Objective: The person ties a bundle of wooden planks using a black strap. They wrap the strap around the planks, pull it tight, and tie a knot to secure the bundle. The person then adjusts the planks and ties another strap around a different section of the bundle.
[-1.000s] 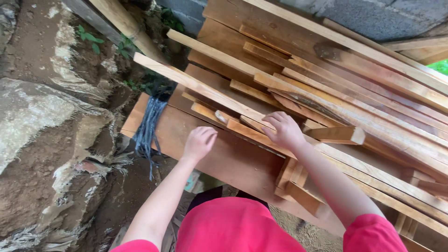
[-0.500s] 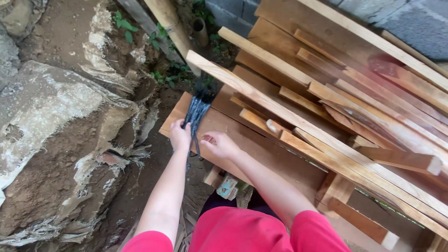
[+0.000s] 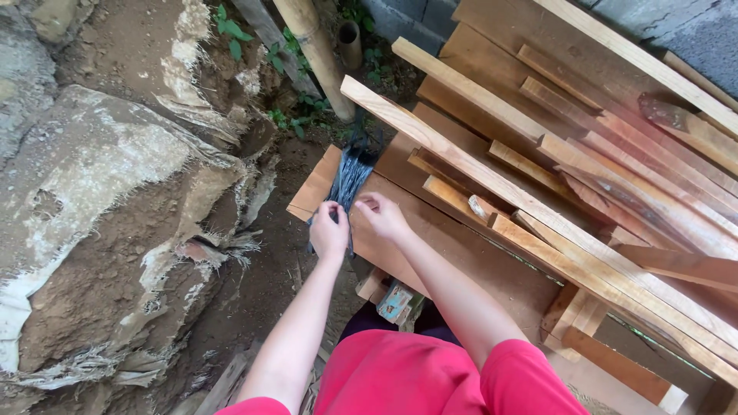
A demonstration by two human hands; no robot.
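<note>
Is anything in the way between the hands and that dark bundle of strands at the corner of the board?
Nothing visible. The left hand is closed on the dark bundle of strands, and the right hand touches it from the other side, on the flat board.

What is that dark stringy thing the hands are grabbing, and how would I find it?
Start at the wood pile on the right and follow it to its left end, where a flat brown board sticks out over the dirt. The bundle of strands hangs over that board's edge, with the left hand and right hand on it. It alone is dark, thin and floppy.
</note>
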